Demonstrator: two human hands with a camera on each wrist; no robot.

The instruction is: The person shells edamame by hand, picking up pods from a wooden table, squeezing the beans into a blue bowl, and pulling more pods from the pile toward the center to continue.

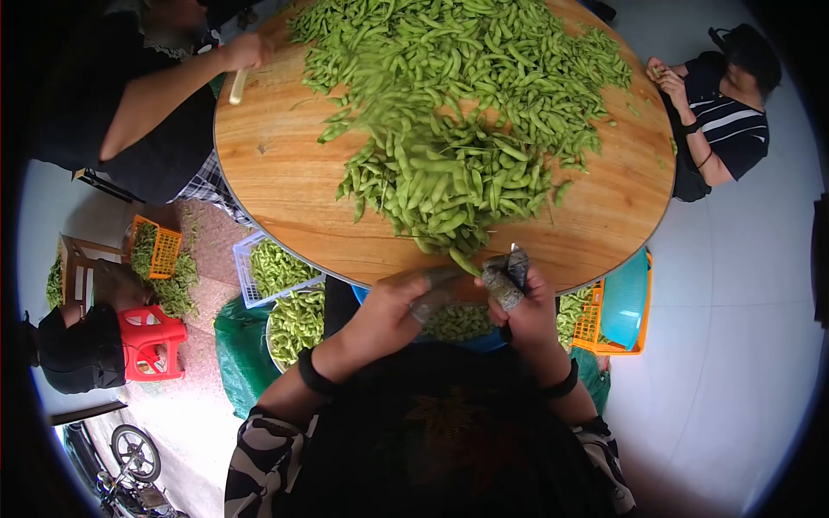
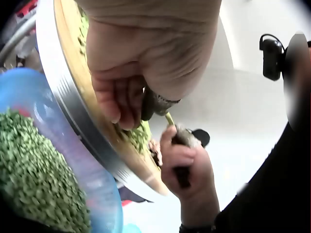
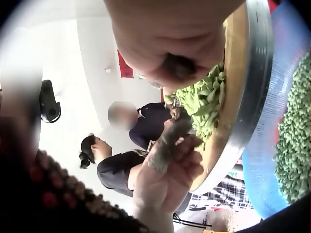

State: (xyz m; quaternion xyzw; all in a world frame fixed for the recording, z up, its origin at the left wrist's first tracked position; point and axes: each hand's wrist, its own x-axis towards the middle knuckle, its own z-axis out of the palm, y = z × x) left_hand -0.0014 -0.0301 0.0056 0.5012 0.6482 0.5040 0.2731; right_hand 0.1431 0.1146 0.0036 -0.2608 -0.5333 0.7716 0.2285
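Note:
My right hand [image 1: 528, 306] grips a small tool by its dark handle [image 2: 182, 175]; a grey wrapping covers the thumb. A green soybean pod [image 1: 465, 262] sticks out at that hand's fingertips, pointing toward the pile of pods [image 1: 440, 186] on the round wooden table [image 1: 294, 203]. My left hand [image 1: 389, 311], blurred in the head view, is just left of it over the table's near edge. Its fingers [image 3: 189, 158] are loosely bent with nothing seen between them, and its thumb also wears a grey wrapping [image 3: 165, 145]. Below both hands, shelled beans [image 2: 39, 170] fill a blue basin [image 2: 109, 208].
One person [image 1: 164, 112] sits at the table's left, another [image 1: 734, 104] at its right. Near the table's lower left are a white crate [image 1: 246, 259] of pods and a green sack [image 1: 237, 345]. An orange crate [image 1: 643, 332] stands right, and a red stool [image 1: 155, 341] far left.

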